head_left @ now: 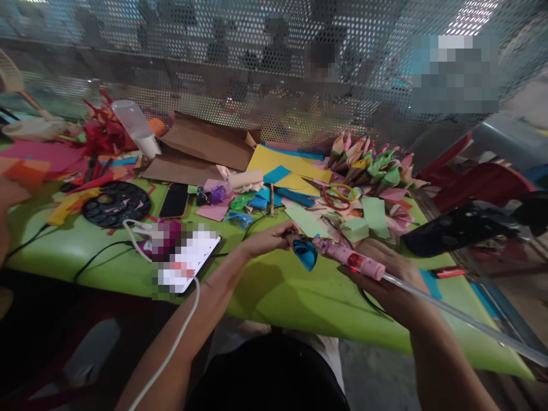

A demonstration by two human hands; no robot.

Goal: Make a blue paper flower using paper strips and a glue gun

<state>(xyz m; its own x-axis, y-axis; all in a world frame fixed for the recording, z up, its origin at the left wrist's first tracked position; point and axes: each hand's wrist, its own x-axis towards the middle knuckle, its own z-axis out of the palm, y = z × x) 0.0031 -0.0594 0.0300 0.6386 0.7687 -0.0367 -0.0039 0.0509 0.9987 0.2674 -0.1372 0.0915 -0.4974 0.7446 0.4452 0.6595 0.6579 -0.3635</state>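
Note:
Over the front of the green table [274,294], my left hand [272,240] pinches a small curled piece of blue paper [305,255] between its fingertips. My right hand [385,277] is closed around a pink glue gun [349,257], which points left. A long clear glue stick [462,323] runs out of its back end toward the lower right. The gun's nozzle is beside the blue paper; whether they touch I cannot tell. Behind my hands lie pale green paper pieces [375,217] and red-handled scissors [335,198].
Left are a lit phone [194,260] with a white cable, a dark phone [174,201], a black palette [124,208] and a yellow glue gun [71,207]. Paper cones [377,162] and brown cardboard [209,141] lie behind. A dark bottle [445,231] is right; another person's blurred hand [15,191] is left.

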